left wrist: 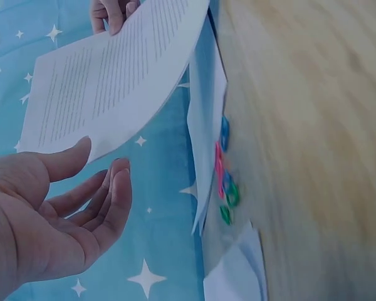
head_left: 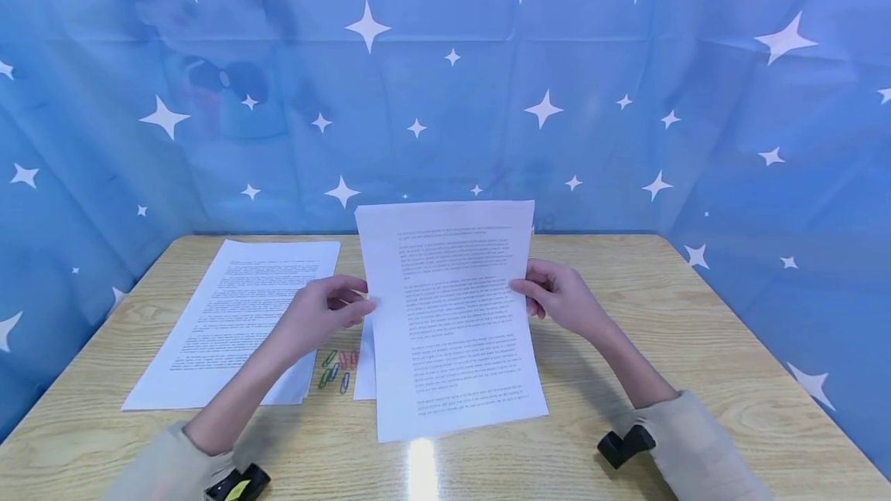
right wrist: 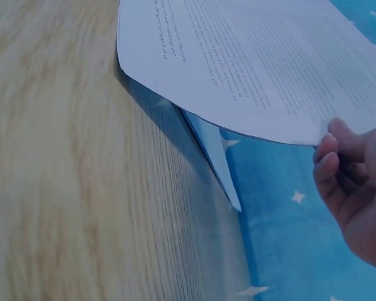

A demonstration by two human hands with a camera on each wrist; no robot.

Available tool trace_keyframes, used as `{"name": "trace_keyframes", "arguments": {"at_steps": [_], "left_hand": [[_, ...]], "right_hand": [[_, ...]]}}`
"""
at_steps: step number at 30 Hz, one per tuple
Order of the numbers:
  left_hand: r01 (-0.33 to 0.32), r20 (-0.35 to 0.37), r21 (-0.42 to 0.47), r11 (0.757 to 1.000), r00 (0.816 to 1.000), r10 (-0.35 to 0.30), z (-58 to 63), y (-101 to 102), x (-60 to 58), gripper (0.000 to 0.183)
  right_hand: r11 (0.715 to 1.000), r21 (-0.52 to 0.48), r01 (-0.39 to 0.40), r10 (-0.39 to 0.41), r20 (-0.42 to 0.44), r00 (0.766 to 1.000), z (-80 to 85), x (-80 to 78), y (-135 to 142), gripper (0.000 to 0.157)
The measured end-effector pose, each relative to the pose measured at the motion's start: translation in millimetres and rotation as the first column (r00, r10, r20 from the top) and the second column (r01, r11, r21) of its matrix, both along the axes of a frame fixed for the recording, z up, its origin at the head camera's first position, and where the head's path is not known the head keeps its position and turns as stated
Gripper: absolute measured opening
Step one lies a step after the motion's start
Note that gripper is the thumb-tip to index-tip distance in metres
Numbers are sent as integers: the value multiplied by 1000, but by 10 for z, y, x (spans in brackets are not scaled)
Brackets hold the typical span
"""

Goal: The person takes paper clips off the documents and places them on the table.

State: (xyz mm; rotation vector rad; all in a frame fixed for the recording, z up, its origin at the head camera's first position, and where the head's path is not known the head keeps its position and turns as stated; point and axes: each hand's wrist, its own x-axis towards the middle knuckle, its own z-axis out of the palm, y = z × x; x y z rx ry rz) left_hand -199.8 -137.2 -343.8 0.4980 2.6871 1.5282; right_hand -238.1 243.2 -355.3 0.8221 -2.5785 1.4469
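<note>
In the head view, printed paper [head_left: 459,315] is held up, tilted, above the middle of the table. My right hand [head_left: 560,296] pinches its right edge, thumb in front and fingers behind. At the opposite edge is my left hand [head_left: 323,311], its thumb over the margin. The left wrist view shows a gap between that thumb and the relaxed fingers [left wrist: 116,194], whose tips stand just off the paper's edge. Whether it is one sheet or several cannot be told. Behind it, more paper [head_left: 364,366] lies on the table, mostly hidden.
A stack of printed sheets [head_left: 244,308] lies at the left of the wooden table [head_left: 696,331], partly under my left forearm. Several coloured paper clips [head_left: 336,371] lie between the stack and the raised paper. A blue star-patterned curtain [head_left: 445,99] hangs behind the table.
</note>
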Motion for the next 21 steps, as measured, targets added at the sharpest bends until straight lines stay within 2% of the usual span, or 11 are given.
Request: {"name": "trace_keyframes", "arguments": {"at_steps": [9,14,21], "left_hand": [[45,-30,32,998,999,-44,23,163,-63,14],[21,-19,20,1000,1000,-21,50,217,-69,16],[-33,-66,19,999,997,34,73,315,-82,22]], "right_hand": [[999,-40,-14,15,20,1000,13,-18,42,13],[999,-49,13,-11,37,999,15,-37,74,13],[996,-74,45,-41,54,998,54,-31,116,16]]}}
